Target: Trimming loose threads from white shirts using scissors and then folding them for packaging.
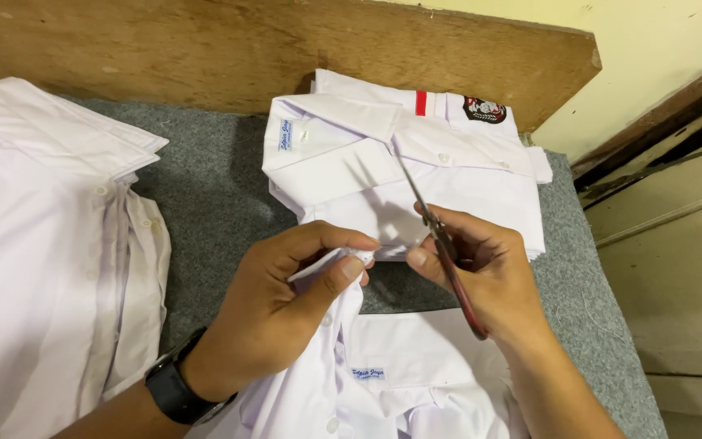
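Observation:
My left hand (286,301) pinches a raised bit of a white shirt (383,382) that lies in front of me, its collar and small label facing up. A black watch is on that wrist. My right hand (481,276) grips a pair of red-handled scissors (440,240), blades pointing up and away, tips closed over the folded pile. The two hands almost touch at the pinched fabric.
A pile of folded white shirts (416,162) with a red stripe and a round badge lies at the back. More white shirts (34,244) are heaped at the left. All rest on a grey felt surface (213,195), backed by a wooden board (286,49). The surface's right edge drops off.

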